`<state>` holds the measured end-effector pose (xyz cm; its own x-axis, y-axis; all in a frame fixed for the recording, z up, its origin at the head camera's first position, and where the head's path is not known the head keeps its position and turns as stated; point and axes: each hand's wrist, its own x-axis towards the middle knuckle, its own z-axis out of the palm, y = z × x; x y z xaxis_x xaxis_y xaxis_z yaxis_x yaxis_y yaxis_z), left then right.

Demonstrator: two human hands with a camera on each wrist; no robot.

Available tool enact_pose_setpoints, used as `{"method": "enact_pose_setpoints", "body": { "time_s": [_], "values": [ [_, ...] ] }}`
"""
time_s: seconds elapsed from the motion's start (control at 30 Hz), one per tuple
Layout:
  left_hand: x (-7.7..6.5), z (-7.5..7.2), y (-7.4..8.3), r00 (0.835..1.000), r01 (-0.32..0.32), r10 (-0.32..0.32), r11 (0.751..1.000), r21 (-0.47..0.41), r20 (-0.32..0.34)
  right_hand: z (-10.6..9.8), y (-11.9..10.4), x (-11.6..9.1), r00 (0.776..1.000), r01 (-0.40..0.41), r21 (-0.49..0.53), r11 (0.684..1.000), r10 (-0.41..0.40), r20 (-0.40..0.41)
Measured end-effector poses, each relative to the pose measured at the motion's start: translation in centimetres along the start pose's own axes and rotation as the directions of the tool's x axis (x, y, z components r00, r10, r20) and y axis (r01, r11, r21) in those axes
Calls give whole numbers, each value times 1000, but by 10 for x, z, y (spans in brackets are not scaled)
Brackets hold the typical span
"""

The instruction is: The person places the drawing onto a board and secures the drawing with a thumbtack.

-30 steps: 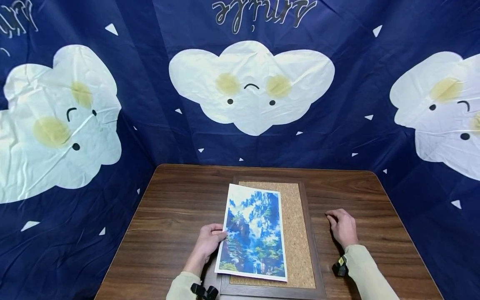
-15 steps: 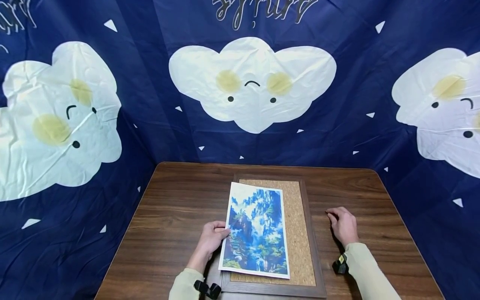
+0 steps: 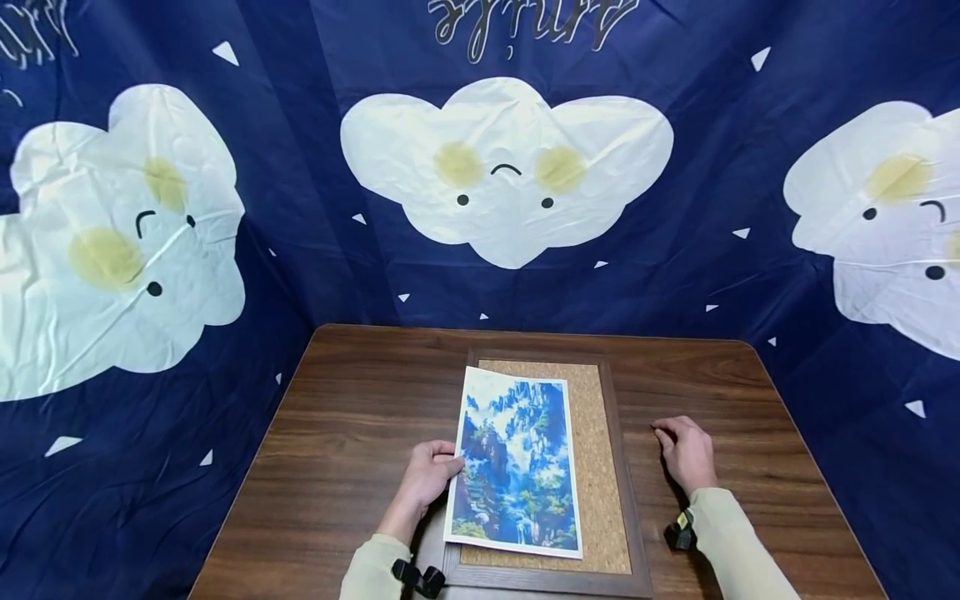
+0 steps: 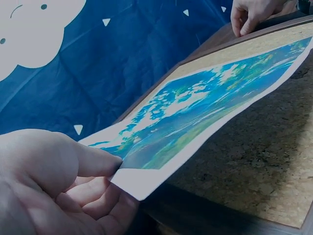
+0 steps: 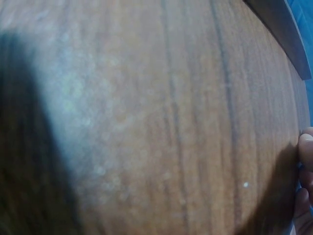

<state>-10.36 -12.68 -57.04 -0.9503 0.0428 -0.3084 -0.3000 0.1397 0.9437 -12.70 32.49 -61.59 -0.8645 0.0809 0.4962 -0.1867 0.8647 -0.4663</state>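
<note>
My left hand (image 3: 429, 477) pinches the left edge of a printed landscape picture (image 3: 517, 467), thumb on top and fingers beneath. Blue mountains, mist and green trees fill the sheet inside a white border. In the left wrist view the paper (image 4: 195, 107) bends slightly and is held above a cork board (image 4: 254, 161). That board has a dark wooden frame (image 3: 622, 500) and lies on the table, its left part covered by the picture. To the right of the frame, my right hand (image 3: 686, 454) rests on the table with fingers loosely curled, holding nothing.
The brown wood-grain table (image 3: 337, 417) extends on both sides of the board. Behind it and along the sides hangs a dark blue cloth (image 3: 300, 208) with white cloud prints. Each wrist wears a small black camera (image 3: 418, 578).
My left hand has shifted the picture slightly to the right over the cork board. My right hand has stayed in place.
</note>
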Motion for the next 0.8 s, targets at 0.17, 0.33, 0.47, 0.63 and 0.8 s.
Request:
{"method": "enact_pose_setpoints", "body": {
  "time_s": [0.17,0.33,0.47,0.63,0.8],
  "values": [
    [-1,3,3,1000,-8,8,1000,10,-6,2,2,-2,1000,1,3,1000,-1,-1],
    [-2,6,4,1000,-27,28,999,22,-11,3,3,-3,1000,-2,5,1000,2,2],
    [-1,10,4,999,-47,48,998,41,-16,2,3,-3,1000,-1,7,1000,1,-1],
    [1,15,5,996,-83,86,993,89,-36,1,3,-2,1000,2,4,1000,-2,-2],
    [2,19,7,998,-62,64,995,80,-24,1,2,-1,1000,1,2,1000,-1,1]
  ]
}}
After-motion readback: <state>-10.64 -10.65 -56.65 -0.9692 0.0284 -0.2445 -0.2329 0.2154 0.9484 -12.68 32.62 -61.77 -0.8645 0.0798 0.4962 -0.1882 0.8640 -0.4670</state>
